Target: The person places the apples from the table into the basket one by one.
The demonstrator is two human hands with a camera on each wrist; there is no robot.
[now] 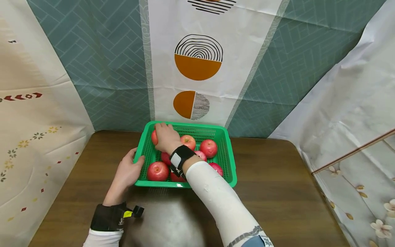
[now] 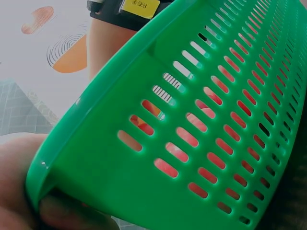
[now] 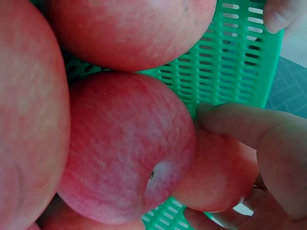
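A green slotted plastic basket (image 1: 232,161) sits on a brown table and holds several red apples (image 1: 157,171). My left hand (image 1: 128,169) grips the basket's left rim, thumb on top; the left wrist view shows the basket wall (image 2: 192,143) close up with a finger (image 2: 62,211) under the rim. My right hand (image 1: 166,137) reaches into the far left corner and curls over a red apple (image 1: 154,137). In the right wrist view its fingers (image 3: 249,129) wrap that apple (image 3: 223,177), which lies against a larger apple (image 3: 124,148).
The wooden table (image 1: 277,192) runs wide to the right and in front of the basket. Patterned cloth backdrops (image 1: 197,65) hang close behind the basket and along both sides. A dark band with a camera sits on each wrist.
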